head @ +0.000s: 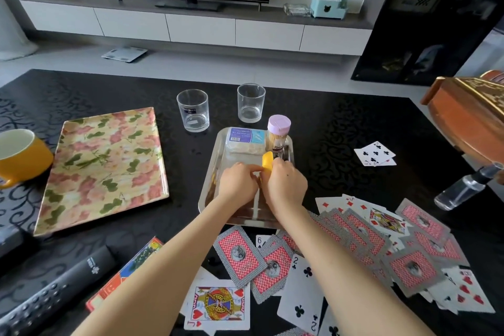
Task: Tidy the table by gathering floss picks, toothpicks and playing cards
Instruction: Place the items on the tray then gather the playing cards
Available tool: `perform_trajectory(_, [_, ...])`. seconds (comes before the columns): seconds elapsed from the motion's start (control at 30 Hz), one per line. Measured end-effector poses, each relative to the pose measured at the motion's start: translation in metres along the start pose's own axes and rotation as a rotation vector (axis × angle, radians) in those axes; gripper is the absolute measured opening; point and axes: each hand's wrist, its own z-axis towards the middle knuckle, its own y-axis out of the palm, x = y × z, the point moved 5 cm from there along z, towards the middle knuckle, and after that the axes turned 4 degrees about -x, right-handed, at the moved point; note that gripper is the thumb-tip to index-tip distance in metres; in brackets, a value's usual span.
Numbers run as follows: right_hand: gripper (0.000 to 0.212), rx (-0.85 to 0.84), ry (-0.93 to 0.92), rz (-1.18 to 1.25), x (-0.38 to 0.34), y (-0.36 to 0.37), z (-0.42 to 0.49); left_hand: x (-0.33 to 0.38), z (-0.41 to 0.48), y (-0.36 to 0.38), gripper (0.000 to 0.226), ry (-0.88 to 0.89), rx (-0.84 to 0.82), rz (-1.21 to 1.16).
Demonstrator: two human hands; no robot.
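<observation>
The right hand curls round a small yellow case and the left hand pinches its left edge, both over the steel tray at frame centre. The playing cards sprawl loose at lower right, nearer the right hand, which looks likelier to gather them. The floss pick pack and toothpick jar stand in the tray just above the case, whose long axis tilts toward them.

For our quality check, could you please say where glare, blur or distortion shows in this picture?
Head view: wide-angle distortion bows the TV cabinet; light glares on the floral tray and metal tray; the wooden box at right looks soft.
</observation>
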Motion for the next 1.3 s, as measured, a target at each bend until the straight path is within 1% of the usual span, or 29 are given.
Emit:
perform_trajectory(0.13, [0.024, 0.003, -0.053, 0.095, 0.012, -0.022, -0.018, 0.001, -0.01, -0.01, 0.04, -0.011, 0.016, -0.054])
perform_trajectory(0.2, [0.02, -0.013, -0.095, 0.166, 0.029, -0.038, -0.035, -0.002, -0.023, -0.019, 0.035, -0.005, 0.027, -0.092])
perform_trajectory(0.27, [0.016, -0.077, -0.155, 0.182, 0.05, -0.051, -0.059, -0.008, -0.046, -0.028, 0.03, 0.021, 0.019, -0.077])
perform_trajectory(0.3, [0.018, -0.141, -0.173, 0.173, 0.062, -0.054, -0.074, -0.012, -0.062, -0.032, 0.028, 0.036, 0.002, -0.056])
perform_trajectory(0.33, [0.023, -0.214, -0.184, 0.164, 0.072, -0.056, -0.088, -0.016, -0.077, -0.036, 0.025, 0.043, -0.017, -0.032])
perform_trajectory(0.4, [0.041, -0.34, -0.171, 0.142, 0.089, -0.056, -0.118, -0.028, -0.109, -0.042, 0.022, 0.027, -0.049, 0.041])
perform_trajectory(0.47, [0.059, -0.379, -0.164, 0.067, 0.1, -0.057, -0.146, -0.04, -0.142, -0.044, 0.023, -0.016, -0.077, 0.142])
perform_trajectory(0.53, [0.075, -0.356, -0.139, -0.02, 0.106, -0.054, -0.16, -0.05, -0.168, -0.039, 0.032, -0.046, -0.121, 0.229])
perform_trajectory(0.63, [0.09, -0.323, -0.051, -0.087, 0.111, -0.052, -0.168, -0.051, -0.194, -0.03, 0.053, 0.002, -0.168, 0.344])
perform_trajectory(0.7, [0.091, -0.317, -0.035, -0.078, 0.107, -0.049, -0.174, -0.044, -0.204, -0.027, 0.056, 0.085, -0.169, 0.457])
perform_trajectory(0.77, [0.09, -0.289, -0.073, -0.066, 0.094, -0.045, -0.179, -0.037, -0.208, -0.026, 0.056, 0.168, -0.167, 0.548])
perform_trajectory(0.83, [0.092, -0.272, -0.099, -0.097, 0.082, -0.043, -0.177, -0.034, -0.209, -0.021, 0.06, 0.183, -0.231, 0.573])
perform_trajectory(0.9, [0.093, -0.322, -0.077, -0.141, 0.075, -0.04, -0.167, -0.035, -0.207, -0.016, 0.069, 0.135, -0.329, 0.568])
perform_trajectory(1.0, [0.085, -0.447, -0.049, -0.133, 0.07, -0.042, -0.152, -0.035, -0.195, -0.015, 0.083, 0.074, -0.393, 0.591])
perform_trajectory(1.03, [0.076, -0.48, -0.041, -0.103, 0.071, -0.042, -0.148, -0.033, -0.19, -0.016, 0.083, 0.072, -0.405, 0.611])
perform_trajectory(1.1, [0.044, -0.509, -0.019, 0.001, 0.077, -0.047, -0.143, -0.031, -0.183, -0.017, 0.081, 0.062, -0.441, 0.624])
perform_trajectory(1.13, [0.03, -0.501, 0.004, 0.076, 0.082, -0.05, -0.141, -0.031, -0.18, -0.017, 0.081, 0.05, -0.463, 0.62])
perform_trajectory(1.2, [0.033, -0.454, 0.082, 0.306, 0.094, -0.064, -0.142, -0.032, -0.177, -0.017, 0.077, 0.025, -0.497, 0.631])
perform_trajectory(1.27, [0.021, -0.41, 0.186, 0.526, 0.113, -0.08, -0.147, -0.036, -0.176, -0.019, 0.069, -0.013, -0.514, 0.636])
perform_trajectory(1.3, [0.017, -0.432, 0.231, 0.573, 0.122, -0.086, -0.154, -0.039, -0.176, -0.019, 0.065, -0.032, -0.519, 0.63])
